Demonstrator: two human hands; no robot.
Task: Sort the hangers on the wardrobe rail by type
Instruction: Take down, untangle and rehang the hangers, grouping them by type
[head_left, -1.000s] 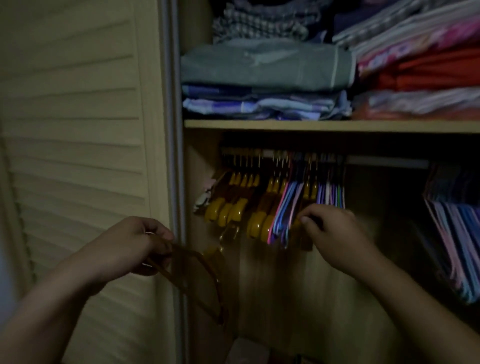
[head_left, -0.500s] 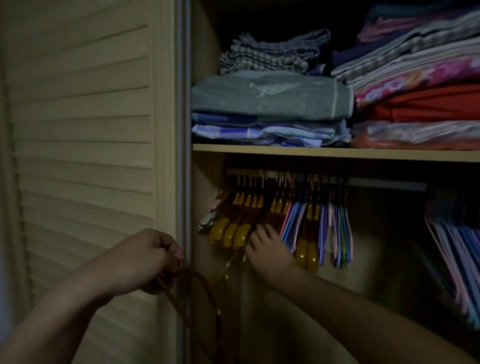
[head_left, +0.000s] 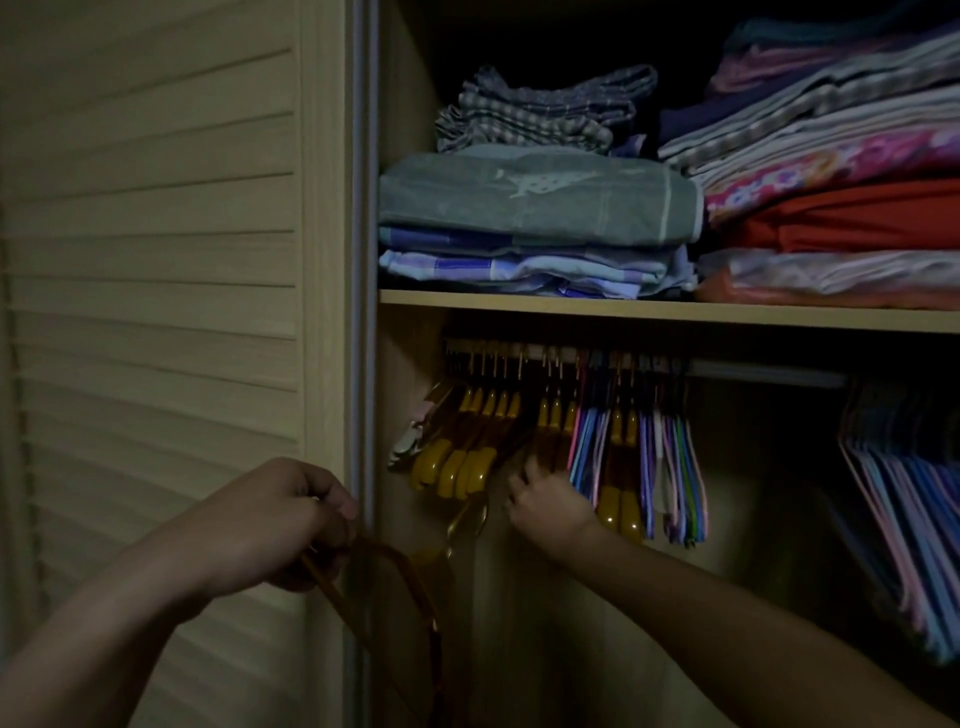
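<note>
Dim wardrobe light leaves most of what sits in front of me murky. Nearest, my left hand (head_left: 275, 525) curls its fingers round the top of a brown wooden hanger (head_left: 395, 587) held off the rail; its lower bar runs down out of view past my wrist, and its brass hook (head_left: 467, 519) pokes up just right of my knuckles. Left of that hand stands the louvred door (head_left: 156, 312).

Beyond, my right hand (head_left: 550, 509) reaches in among the hanging wooden hangers (head_left: 467, 441); its fingertips vanish between them, so I cannot tell whether they grip anything. Just right of those fingers hang thin coloured hangers (head_left: 670, 467), with two more wooden ones mixed in and half hidden among them. All hook onto the wardrobe rail (head_left: 753, 371) above my fingers; the hooks blur together in shadow. Far right, another bunch of slim hangers (head_left: 904, 509) is cut off by the edge.

Higher up, a shelf (head_left: 623, 306) carries folded clothes (head_left: 535, 208), the back ones lost in darkness.
</note>
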